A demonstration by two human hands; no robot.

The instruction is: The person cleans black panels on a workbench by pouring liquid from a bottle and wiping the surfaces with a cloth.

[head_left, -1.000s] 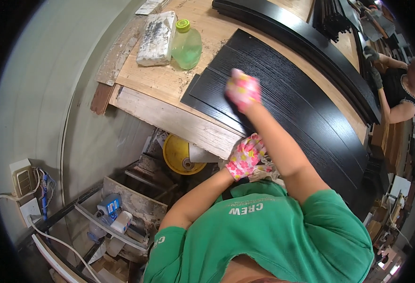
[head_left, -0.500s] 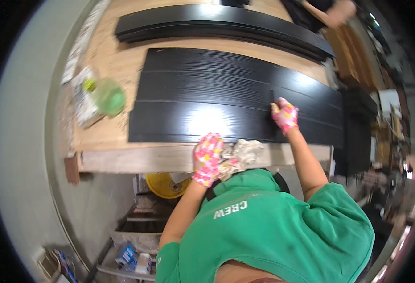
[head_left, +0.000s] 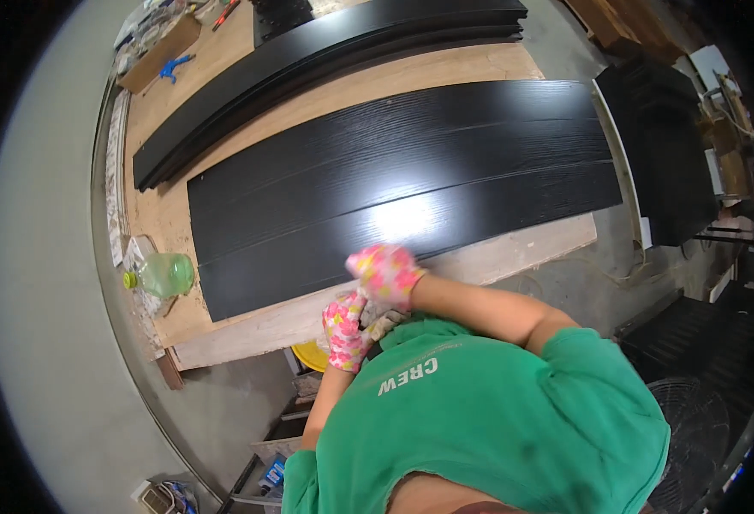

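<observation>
My left hand (head_left: pixel 343 331), in a white glove with pink and yellow spots, is closed on a crumpled whitish cloth (head_left: pixel 382 324) at the table's near edge, close to my body. Just above it is my right hand (head_left: pixel 385 272), gloved the same way and smeared by motion. Its fingers come over the cloth, and whether they grip it I cannot tell. Beyond both hands a wide black wood-grained panel (head_left: pixel 308 197) with long grooves lies flat on the table (head_left: pixel 158 227). A bright light reflects off its middle.
Behind the panel lies a stack of long black boards (head_left: pixel 334 60). A green-tinted bottle (head_left: pixel 169 274) lies on the left end, and a blue tool (head_left: pixel 174 68) farther back near a cardboard box (head_left: pixel 161 53). More black panels (head_left: pixel 658 146) stand at right. A fan (head_left: pixel 689 437) is at lower right.
My right hand has come off the panel, back and left to beside my left hand. The left hand has closed on the cloth near my body. The whole view has turned.
</observation>
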